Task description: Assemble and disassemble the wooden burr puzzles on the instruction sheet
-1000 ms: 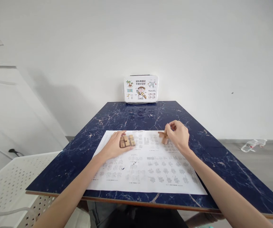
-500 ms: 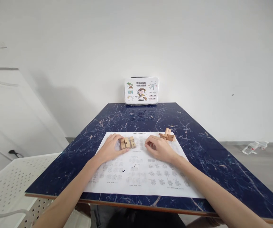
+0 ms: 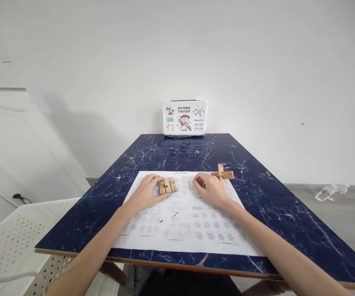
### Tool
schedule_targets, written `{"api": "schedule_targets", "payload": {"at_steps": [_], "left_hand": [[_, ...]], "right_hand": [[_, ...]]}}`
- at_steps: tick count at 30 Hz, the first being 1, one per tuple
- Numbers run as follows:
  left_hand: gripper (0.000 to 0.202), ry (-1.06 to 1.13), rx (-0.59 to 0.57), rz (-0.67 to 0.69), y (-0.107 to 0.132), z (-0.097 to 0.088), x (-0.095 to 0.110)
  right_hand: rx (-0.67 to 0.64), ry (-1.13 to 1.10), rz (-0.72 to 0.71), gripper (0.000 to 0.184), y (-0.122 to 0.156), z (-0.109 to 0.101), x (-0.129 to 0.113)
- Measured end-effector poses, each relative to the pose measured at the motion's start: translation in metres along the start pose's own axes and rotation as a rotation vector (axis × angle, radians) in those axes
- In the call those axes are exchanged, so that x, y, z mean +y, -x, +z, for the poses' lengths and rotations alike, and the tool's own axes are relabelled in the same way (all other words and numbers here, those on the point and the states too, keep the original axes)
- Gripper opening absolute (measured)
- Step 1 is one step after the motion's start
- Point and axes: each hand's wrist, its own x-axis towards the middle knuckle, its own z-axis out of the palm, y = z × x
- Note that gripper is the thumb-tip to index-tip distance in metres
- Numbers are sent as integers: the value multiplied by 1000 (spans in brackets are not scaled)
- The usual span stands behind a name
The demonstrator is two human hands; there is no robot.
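My left hand (image 3: 146, 192) rests on the printed sheet (image 3: 177, 242) with its fingers spread. Its index finger and thumb curve loosely around several notched wooden puzzle blocks (image 3: 167, 186), which lie side by side. Further right, my right hand (image 3: 212, 189) is closed, fingers curled towards the thumb. A wooden cross of interlocked puzzle pieces (image 3: 226, 175) sticks out past its knuckles. The part of the cross nearest the fingers is hidden behind the hand, so the exact grip does not show.
The blue marble-patterned table (image 3: 183, 158) carries a white cartoon-printed case (image 3: 184, 118) at its far edge, against the wall. A white perforated basket (image 3: 9, 230) stands at the left. Clear plastic bottles (image 3: 330, 191) lie on the floor at the right.
The wooden cross has shifted right and turned, together with a small rightward move of my right hand. The blocks by my left hand have slid slightly right and sit closer together.
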Motion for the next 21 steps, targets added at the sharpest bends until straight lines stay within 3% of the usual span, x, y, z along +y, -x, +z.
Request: {"api": "schedule_targets", "payload": {"at_steps": [3,7,9,13,21], "left_hand": [[63,23,5,16,1,1,6],[59,64,9,52,1,4,14],[57,80,5,69,0,6,18],[57,87,-16,105,0,10,22],[55,74,-34,99,1,9,26]], "right_hand": [[-54,-70,-146,9,4,2,-11],[-101,-166,-357,44,9,6,-22],[-129,-185,-419,52,11,9,-24],[-152,-165,-447,40,11,11,-24],[-172,-134,-373,19,11,8,-25]]}}
